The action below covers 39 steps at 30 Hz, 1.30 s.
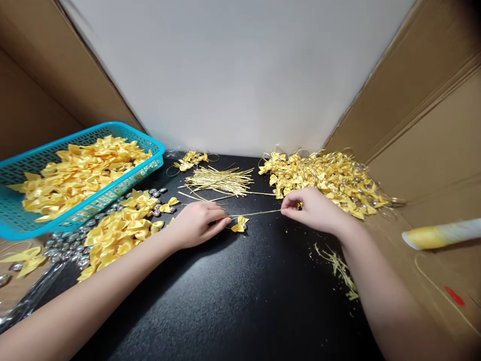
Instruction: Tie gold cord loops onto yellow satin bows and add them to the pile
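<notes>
A thin gold cord (259, 213) stretches nearly level between my two hands, low over the black table. My left hand (201, 223) pinches its left end between thumb and fingers. At the other end my right hand (310, 206) is closed on the cord. A small yellow ribbon bow (239, 224) with a bead hangs from or lies against the cord, close to my left fingertips. Just behind the hands lies a loose bundle of cut gold cords (221, 179). The palms and some fingers are hidden from view.
A turquoise basket (160, 155) of yellow bows stands at the left. Before it are loose bows (116, 235) and silvery beads (73, 245). A heap of corded bows (326, 180) lies back right, with cord scraps (340, 271) nearer. Cardboard walls (424, 100) flank the table.
</notes>
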Each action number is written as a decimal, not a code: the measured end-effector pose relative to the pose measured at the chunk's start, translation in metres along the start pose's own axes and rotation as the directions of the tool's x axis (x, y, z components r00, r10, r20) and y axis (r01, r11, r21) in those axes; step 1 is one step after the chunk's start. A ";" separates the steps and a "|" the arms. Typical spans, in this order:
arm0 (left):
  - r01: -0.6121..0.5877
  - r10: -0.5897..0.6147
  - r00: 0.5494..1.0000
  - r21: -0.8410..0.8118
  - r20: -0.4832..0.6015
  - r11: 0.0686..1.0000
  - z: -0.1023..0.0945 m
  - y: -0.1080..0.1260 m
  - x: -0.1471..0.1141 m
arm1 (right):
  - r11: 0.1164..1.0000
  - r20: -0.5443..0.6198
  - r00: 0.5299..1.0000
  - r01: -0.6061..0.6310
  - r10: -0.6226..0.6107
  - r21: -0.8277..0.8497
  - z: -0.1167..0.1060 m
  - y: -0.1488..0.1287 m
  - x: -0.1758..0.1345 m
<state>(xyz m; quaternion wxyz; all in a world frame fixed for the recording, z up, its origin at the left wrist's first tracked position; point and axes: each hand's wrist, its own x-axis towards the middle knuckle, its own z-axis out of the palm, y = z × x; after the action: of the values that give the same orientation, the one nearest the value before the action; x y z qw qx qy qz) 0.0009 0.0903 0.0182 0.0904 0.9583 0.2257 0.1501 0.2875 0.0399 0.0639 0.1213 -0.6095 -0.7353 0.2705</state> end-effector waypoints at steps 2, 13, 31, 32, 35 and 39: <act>0.064 -0.064 0.998 -0.021 0.004 0.998 0.000 -0.001 0.004 | 1.000 0.051 0.998 -0.029 0.029 -0.008 0.005 0.001 0.001; 0.105 -0.101 0.992 -0.045 0.076 0.993 0.000 0.001 0.007 | 0.964 0.145 0.971 -0.156 0.190 -0.217 0.024 -0.020 -0.002; 0.161 -0.195 0.979 -0.364 -0.059 0.917 -0.016 0.013 0.015 | 0.984 -0.244 0.956 0.176 -0.162 0.038 0.091 -0.041 0.022; 0.161 -0.200 0.978 -0.378 -0.065 0.912 -0.016 0.013 0.016 | 0.984 -0.240 0.958 0.173 -0.159 0.039 0.092 -0.042 0.022; 0.158 -0.202 0.977 -0.408 -0.067 0.899 -0.016 0.013 0.017 | 0.985 -0.238 0.960 0.166 -0.150 0.048 0.094 -0.043 0.024; 0.165 -0.213 0.975 -0.438 -0.061 0.884 -0.015 0.012 0.016 | 0.984 -0.238 0.960 0.167 -0.149 0.057 0.096 -0.044 0.028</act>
<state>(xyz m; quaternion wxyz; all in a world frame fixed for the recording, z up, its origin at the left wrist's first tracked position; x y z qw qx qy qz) 0.0143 0.0886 0.0388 0.3015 0.8786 0.2839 0.2379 0.1962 0.0376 0.0045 0.2512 -0.5712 -0.7515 0.2144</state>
